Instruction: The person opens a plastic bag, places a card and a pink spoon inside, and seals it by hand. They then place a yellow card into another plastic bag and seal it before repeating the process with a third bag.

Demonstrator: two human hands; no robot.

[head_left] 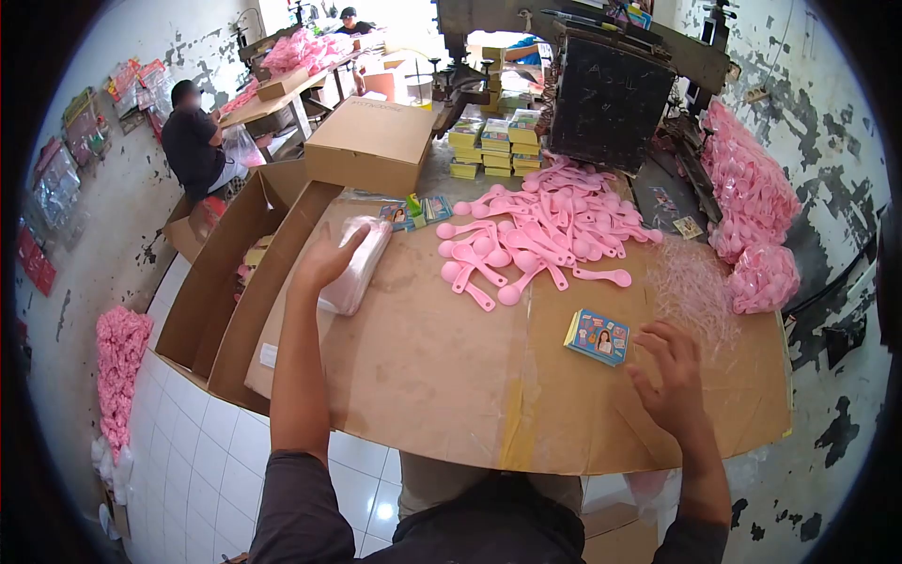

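On the left of the cardboard-covered table, my left hand (329, 258) lies against a stack of clear plastic bags (362, 268), its fingers apart. My right hand (665, 371) is just right of a small stack of blue printed cards (598, 336), fingers spread and slightly bent, with nothing seen in it. A large pile of pink plastic spoons (536, 230) spreads over the middle of the table beyond both hands. More printed cards (427, 212) lie behind the plastic bags, with a small green object (413, 204) on them.
A closed cardboard box (371, 136) and open boxes (221, 282) flank the table's left side. Stacked cards (498, 141), a black machine block (611, 99) and bagged pink items (752, 179) stand at the back and right. A person (194, 141) sits at the far left.
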